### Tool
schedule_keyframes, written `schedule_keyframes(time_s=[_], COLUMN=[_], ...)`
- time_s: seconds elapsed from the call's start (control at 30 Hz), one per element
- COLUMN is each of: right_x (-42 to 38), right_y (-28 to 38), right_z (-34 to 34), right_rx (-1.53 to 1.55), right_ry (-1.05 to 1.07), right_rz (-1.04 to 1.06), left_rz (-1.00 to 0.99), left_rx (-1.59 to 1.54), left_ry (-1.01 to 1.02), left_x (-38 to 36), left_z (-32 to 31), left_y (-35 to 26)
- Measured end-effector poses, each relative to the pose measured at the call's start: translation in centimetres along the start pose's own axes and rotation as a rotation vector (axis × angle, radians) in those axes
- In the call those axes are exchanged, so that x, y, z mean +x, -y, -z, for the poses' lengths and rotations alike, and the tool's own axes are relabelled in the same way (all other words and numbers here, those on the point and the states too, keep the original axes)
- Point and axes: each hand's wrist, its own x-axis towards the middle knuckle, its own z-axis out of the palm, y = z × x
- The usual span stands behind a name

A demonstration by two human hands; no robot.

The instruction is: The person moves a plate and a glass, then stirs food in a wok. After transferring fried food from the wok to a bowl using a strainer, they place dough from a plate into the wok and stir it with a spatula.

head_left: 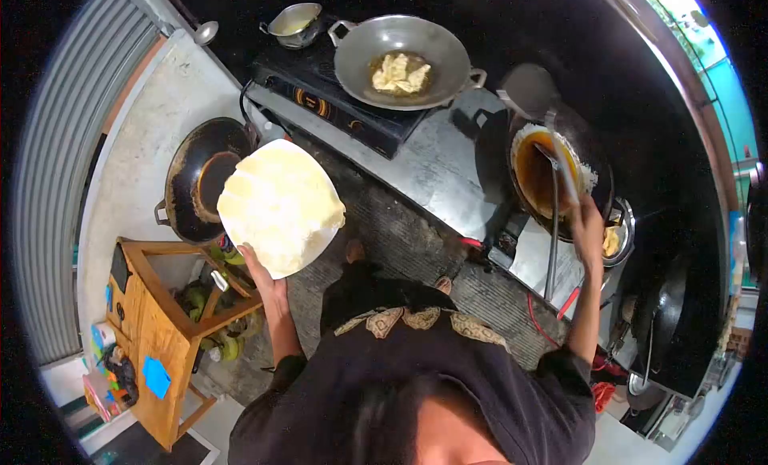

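My left hand (pixel 264 274) grips the lower left edge of a white plate (pixel 308 255), held out over the floor. Pale, flat food sheets (pixel 276 201) cover most of the plate; bright glare washes out their detail. On the right, my right hand (pixel 590 233) is closed round the handle of a long-handled skimmer (pixel 528 90), blurred by motion. The round head of the skimmer is raised beyond a dark wok (pixel 522 194) of brown oil. A metal spatula (pixel 554 225) rests in that wok, its handle pointing toward me.
A grey wok (pixel 360 73) with pale yellow food (pixel 400 73) sits on a black gas stove (pixel 320 105). Behind it is a small pot (pixel 294 37). Another dark wok (pixel 180 177) stands left, near a wooden stand (pixel 160 321). A metal bowl (pixel 628 233) holds yellow food at right.
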Motion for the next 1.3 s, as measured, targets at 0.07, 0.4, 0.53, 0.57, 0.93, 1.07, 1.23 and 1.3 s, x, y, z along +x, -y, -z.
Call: schedule_keyframes(time_s=[0.07,0.4,0.53,0.57,0.93,1.07,1.23,1.3], right_x=[5.4,24.1,26.8,27.2,29.0,29.5,30.0,27.9], right_y=[5.9,13.9,14.5,14.2,10.5,11.4,11.4,15.5], right_z=[-3.7,-22.2,-25.2,-25.7,-27.2,-26.6,-22.8,-19.2], right_rx=[0.023,0.257,0.129,0.129,0.079,-0.160,-0.465,-0.319], right_ry=[0.343,0.773,0.831,0.861,0.824,0.624,0.404,0.551], right_rz=[-0.154,-0.306,-0.281,-0.286,-0.251,0.162,0.450,0.223], left_rz=[0.009,0.062,0.049,0.071,0.075,0.049,0.067,0.060], left_rx=[0.032,0.012,0.023,-0.004,-0.039,-0.042,-0.037,-0.011], left_ry=[-0.007,-0.061,-0.232,-0.240,-0.312,-0.161,-0.124,-0.154], left_x=[2.5,4.7,3.7,3.3,4.2,5.4,5.0,5.0], left_z=[1.6,7.2,7.0,6.8,0.9,2.0,0.0,-0.2], left_y=[-1.8,-6.0,-5.2,-5.2,-3.8,-1.6,-1.3,-1.1])
